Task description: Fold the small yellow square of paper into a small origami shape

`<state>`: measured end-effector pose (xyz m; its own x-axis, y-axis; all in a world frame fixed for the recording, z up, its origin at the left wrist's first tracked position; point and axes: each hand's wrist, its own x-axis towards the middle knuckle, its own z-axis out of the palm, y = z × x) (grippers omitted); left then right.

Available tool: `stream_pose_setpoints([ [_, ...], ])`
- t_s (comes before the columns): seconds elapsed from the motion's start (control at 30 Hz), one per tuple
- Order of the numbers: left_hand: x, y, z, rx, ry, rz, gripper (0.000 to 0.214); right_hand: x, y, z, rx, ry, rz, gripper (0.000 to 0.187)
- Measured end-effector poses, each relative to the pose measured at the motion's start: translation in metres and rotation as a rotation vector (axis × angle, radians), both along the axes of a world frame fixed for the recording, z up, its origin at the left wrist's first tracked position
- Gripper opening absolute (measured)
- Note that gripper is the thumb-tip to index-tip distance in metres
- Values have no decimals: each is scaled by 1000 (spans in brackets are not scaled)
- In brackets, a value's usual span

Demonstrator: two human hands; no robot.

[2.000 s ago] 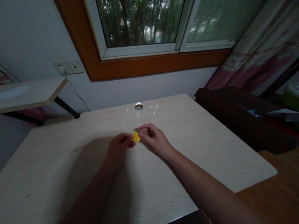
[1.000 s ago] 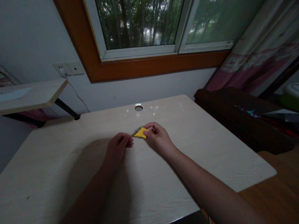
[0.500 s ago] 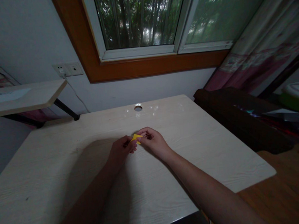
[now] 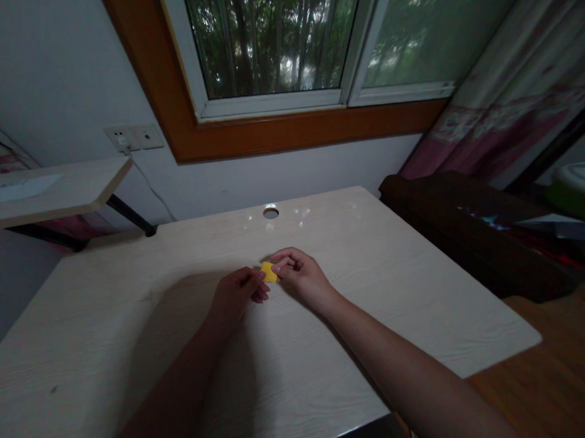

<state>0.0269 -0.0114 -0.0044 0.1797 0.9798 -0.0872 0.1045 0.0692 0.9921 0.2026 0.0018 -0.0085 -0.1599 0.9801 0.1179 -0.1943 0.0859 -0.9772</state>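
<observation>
A small piece of yellow paper (image 4: 269, 272) is held between my two hands over the middle of the desk (image 4: 328, 370). It looks folded and roughly square, though the folds are too small to make out. My left hand (image 4: 238, 291) pinches its left side between thumb and fingers. On the opposite side, my right hand (image 4: 299, 272) grips the right edge, thumb on the near face and fingers curled behind. Fingertips cover parts of both side edges.
A raised shelf (image 4: 84, 187) on black legs stands at the desk's back left. Near the back edge is a round cable hole (image 4: 270, 212). Behind are a wall socket (image 4: 134, 137) with a cord and a window. A dark wooden piece of furniture (image 4: 454, 234) flanks the right side.
The yellow paper has turned between my fingers and now shows a squarer, flatter face. My fingers have shifted slightly at its edges; both arms stay almost where they were.
</observation>
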Motion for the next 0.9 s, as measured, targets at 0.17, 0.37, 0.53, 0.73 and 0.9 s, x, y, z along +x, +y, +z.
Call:
stream_pose_setpoints([
  [0.17, 0, 2, -2, -33, -56, -5, 26, 0, 0, 2, -35, 1, -49, 22],
  [0.37, -1, 1, -3, 14, -37, 1, 29, -1, 0, 0, -27, -3, -80, 21],
  [0.53, -1, -1, 0, 31, -10, 0, 29, 0, 1, 0, -31, 13, -105, 20],
  [0.73, -7, 2, 2, 55, -49, 64, 25, 11, 4, 8, 7, 12, -195, 16],
  [0.9, -9, 2, 0, 149, -112, 124, 26, 12, 5, 10, -29, 53, -163, 19],
])
